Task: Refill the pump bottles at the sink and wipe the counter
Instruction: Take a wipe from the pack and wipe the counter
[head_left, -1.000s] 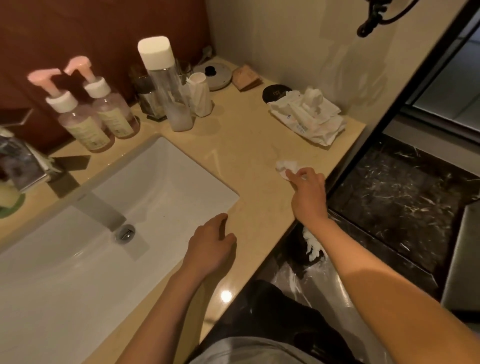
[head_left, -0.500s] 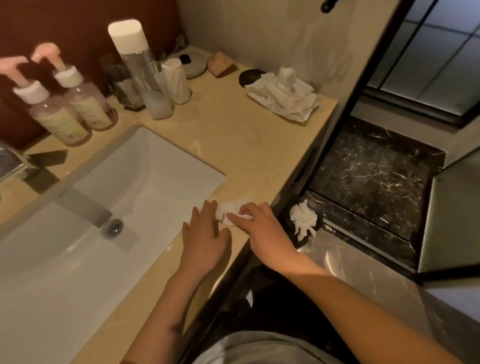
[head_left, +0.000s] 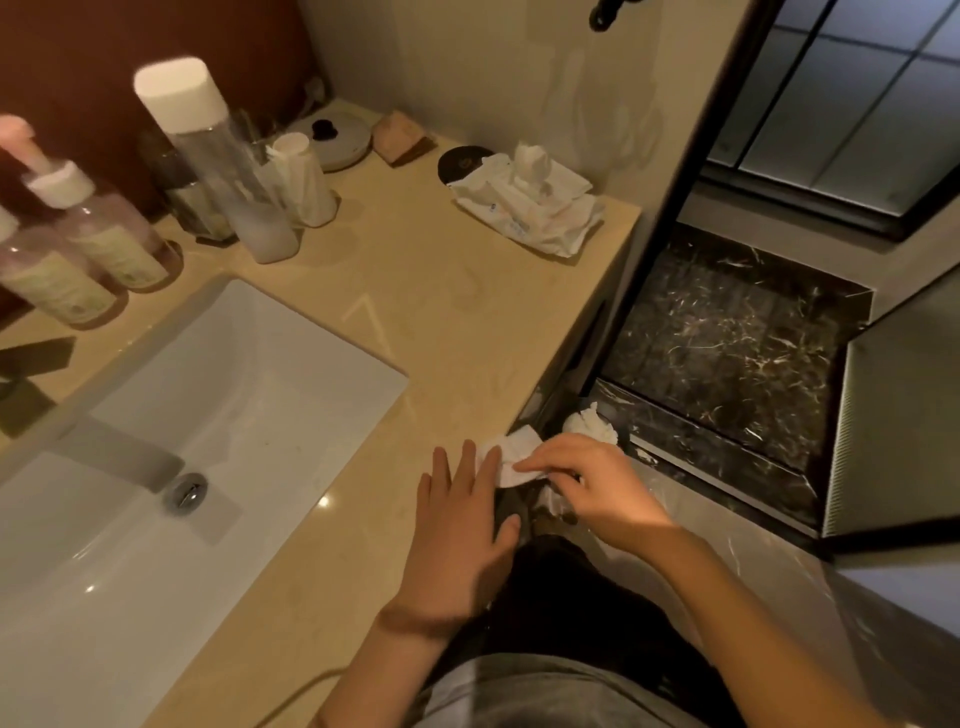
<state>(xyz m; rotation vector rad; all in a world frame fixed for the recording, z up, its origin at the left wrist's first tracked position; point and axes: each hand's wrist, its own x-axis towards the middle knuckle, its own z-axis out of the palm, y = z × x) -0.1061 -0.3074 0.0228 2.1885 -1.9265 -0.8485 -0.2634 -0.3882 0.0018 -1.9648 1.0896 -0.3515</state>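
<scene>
Head view: the left hand lies flat at the front edge of the desk. Its fingers are straight and slightly spread, and the tips touch a small white tissue. The right hand pinches the near side of that tissue between thumb and forefinger, just past the desk edge. The tissue sits right at that edge, to the right of the white sink.

Two pump bottles with pink pumps stand side by side behind the sink at the far left. A tall clear bottle with a white cap stands to their right. A pack of wipes lies at the far right corner of the desk, near the wall. Below the desk edge, just beyond the right hand, lies a crumpled white wad — what it rests in I cannot tell.
</scene>
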